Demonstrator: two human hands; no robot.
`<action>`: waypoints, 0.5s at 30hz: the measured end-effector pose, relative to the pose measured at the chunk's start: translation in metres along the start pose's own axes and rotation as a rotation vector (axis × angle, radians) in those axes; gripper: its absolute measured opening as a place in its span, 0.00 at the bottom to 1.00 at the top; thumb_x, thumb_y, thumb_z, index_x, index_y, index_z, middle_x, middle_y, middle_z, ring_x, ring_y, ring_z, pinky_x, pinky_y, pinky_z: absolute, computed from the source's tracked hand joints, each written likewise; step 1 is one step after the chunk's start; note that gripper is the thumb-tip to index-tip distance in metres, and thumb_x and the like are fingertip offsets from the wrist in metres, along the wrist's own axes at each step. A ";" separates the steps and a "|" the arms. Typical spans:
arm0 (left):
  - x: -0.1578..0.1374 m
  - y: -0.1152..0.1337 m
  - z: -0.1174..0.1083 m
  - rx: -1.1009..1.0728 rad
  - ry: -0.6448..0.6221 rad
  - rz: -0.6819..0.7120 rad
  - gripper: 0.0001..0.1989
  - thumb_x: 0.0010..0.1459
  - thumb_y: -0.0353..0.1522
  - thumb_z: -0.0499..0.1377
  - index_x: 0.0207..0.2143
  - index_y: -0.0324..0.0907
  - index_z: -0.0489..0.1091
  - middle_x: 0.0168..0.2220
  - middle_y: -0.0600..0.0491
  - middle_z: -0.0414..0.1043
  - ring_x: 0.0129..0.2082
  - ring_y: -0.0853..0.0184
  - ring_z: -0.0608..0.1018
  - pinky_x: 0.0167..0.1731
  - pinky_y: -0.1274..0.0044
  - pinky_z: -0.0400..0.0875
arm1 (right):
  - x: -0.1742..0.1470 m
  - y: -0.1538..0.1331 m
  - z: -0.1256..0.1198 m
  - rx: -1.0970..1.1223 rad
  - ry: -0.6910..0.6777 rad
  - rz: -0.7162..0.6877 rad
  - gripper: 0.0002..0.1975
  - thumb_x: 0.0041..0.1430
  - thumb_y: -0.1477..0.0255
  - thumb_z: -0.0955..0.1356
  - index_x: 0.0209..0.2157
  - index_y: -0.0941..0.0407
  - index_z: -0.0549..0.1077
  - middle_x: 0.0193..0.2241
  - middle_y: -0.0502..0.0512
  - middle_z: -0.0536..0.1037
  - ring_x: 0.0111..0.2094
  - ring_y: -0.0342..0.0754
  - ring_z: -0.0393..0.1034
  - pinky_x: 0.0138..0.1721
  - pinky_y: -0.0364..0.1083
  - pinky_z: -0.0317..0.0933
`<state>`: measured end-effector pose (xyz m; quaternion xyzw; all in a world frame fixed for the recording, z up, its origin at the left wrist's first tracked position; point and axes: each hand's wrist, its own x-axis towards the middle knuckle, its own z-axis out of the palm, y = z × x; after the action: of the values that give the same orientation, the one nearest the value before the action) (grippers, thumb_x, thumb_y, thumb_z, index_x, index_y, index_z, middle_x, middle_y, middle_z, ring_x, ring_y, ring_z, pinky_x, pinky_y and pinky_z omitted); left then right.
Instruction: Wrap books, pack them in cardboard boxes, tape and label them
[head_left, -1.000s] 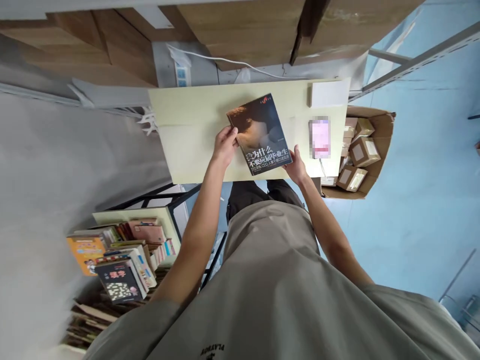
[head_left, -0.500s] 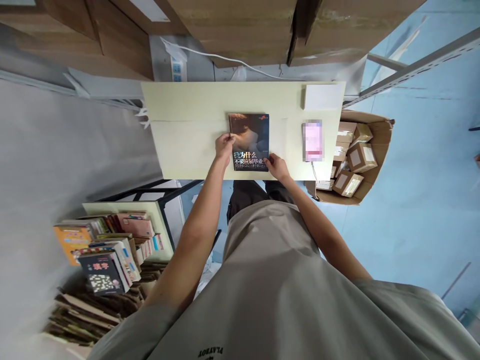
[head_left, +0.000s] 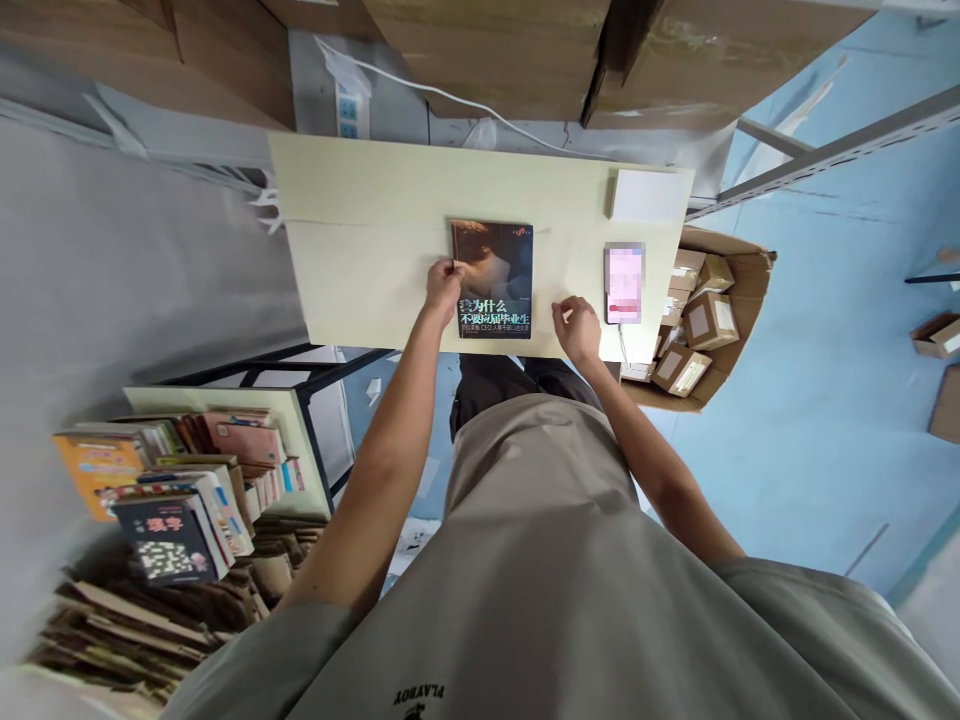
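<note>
A dark paperback book [head_left: 493, 275] with Chinese lettering on its cover lies on the pale yellow table [head_left: 360, 280], front up. My left hand [head_left: 444, 288] pinches the book's left edge, thumb on the cover. Apart from the book, to its right, my right hand [head_left: 579, 328] hovers over the table with loosely curled fingers and a gap by the thumb; I see nothing in it. Right of that hand lies a phone [head_left: 624, 283] with a lit, blurred screen and a cable at its lower end.
A white box [head_left: 649, 195] sits at the table's back right corner. Beyond the right edge stands a carton [head_left: 739, 345] of small parcels. Stacked books [head_left: 176, 540] and flattened cardboard [head_left: 150, 640] are at lower left. Large boxes [head_left: 487, 50] line the back.
My right hand has let go of the book's lower right edge and moved right, toward the phone. My left hand stays on the book's left edge. The view has shifted slightly.
</note>
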<state>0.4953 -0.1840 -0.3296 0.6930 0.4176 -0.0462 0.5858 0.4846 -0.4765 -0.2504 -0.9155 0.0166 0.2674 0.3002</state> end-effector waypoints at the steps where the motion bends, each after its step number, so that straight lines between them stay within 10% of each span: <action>1: 0.002 -0.002 -0.001 0.017 0.001 0.009 0.09 0.62 0.32 0.69 0.31 0.45 0.71 0.34 0.53 0.76 0.39 0.62 0.79 0.50 0.70 0.75 | -0.004 -0.007 0.003 0.006 0.000 -0.057 0.14 0.84 0.62 0.64 0.49 0.53 0.78 0.56 0.67 0.84 0.56 0.62 0.81 0.60 0.58 0.75; 8: -0.004 -0.016 -0.015 0.202 -0.003 0.135 0.17 0.63 0.46 0.76 0.40 0.47 0.76 0.39 0.46 0.78 0.55 0.46 0.82 0.69 0.55 0.73 | -0.001 -0.065 0.038 -0.056 -0.161 -0.226 0.15 0.85 0.67 0.61 0.56 0.55 0.77 0.76 0.70 0.69 0.66 0.63 0.76 0.63 0.59 0.77; 15: -0.059 -0.027 0.014 0.287 0.149 0.199 0.42 0.55 0.53 0.82 0.63 0.43 0.75 0.66 0.29 0.72 0.75 0.30 0.68 0.79 0.44 0.61 | 0.007 -0.084 0.069 -0.148 -0.233 -0.195 0.21 0.85 0.68 0.58 0.68 0.54 0.74 0.83 0.68 0.62 0.78 0.67 0.65 0.68 0.64 0.77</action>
<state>0.4462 -0.2279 -0.3227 0.8088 0.3784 0.0041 0.4501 0.4735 -0.3688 -0.2550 -0.8951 -0.1273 0.3420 0.2563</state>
